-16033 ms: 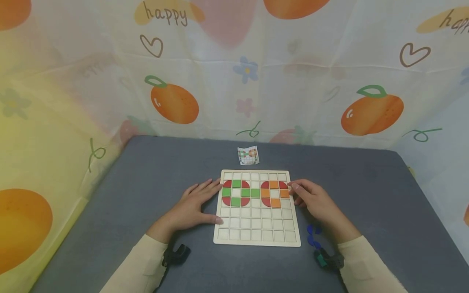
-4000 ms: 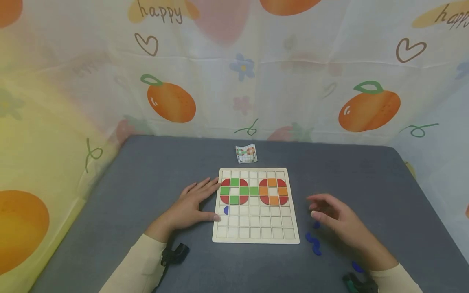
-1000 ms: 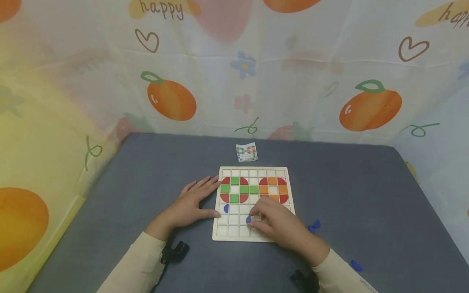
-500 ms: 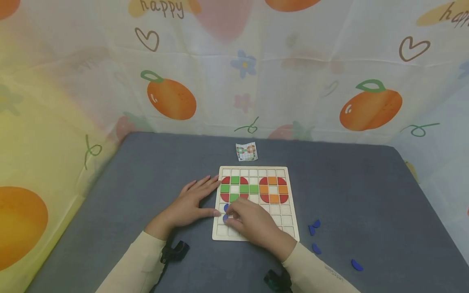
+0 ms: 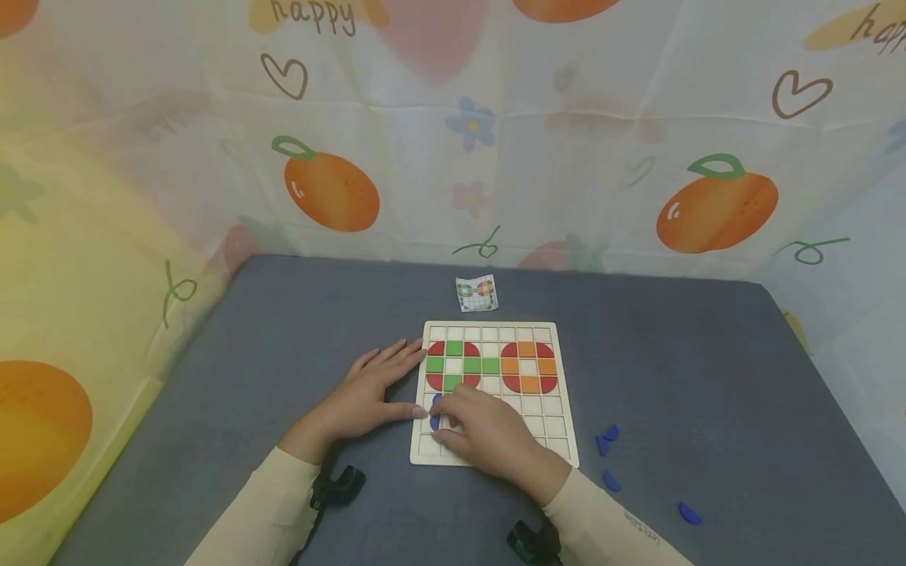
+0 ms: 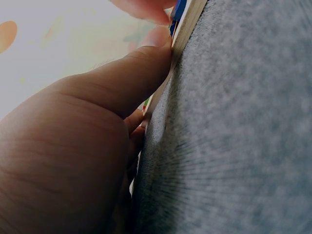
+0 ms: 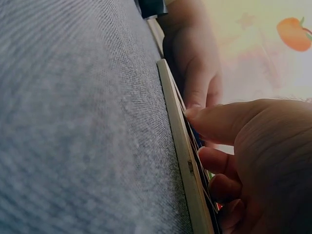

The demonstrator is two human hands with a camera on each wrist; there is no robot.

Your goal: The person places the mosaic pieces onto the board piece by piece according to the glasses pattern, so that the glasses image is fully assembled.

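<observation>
A pale wooden grid board (image 5: 534, 453) lies on the table, bearing red, green and orange tiles in two ring patterns. Spread fingers of my left hand (image 5: 368, 397) rest along its left edge, the thumb on the rim. Over the lower left part of the board, my right hand (image 5: 488, 432) has its index finger at a blue half-round tile (image 5: 435, 423) in a left-column cell. Its thumb stands a little apart from that tile. Just above, another blue tile (image 5: 436, 400) is partly covered by the index finger. In the right wrist view, the right thumb (image 7: 219, 119) hides most of the blue.
Several loose blue half-round tiles (image 5: 612, 480) lie right of the board, one (image 5: 690, 512) farther out. A small pattern card (image 5: 476, 293) sits beyond the board. Behind the grey table (image 5: 708, 393) hangs a fruit-print cloth (image 5: 566, 157).
My right hand has carried a blue tile leftward across the board into the left column, and its thumb and index finger have since parted slightly. My left hand has stayed put.
</observation>
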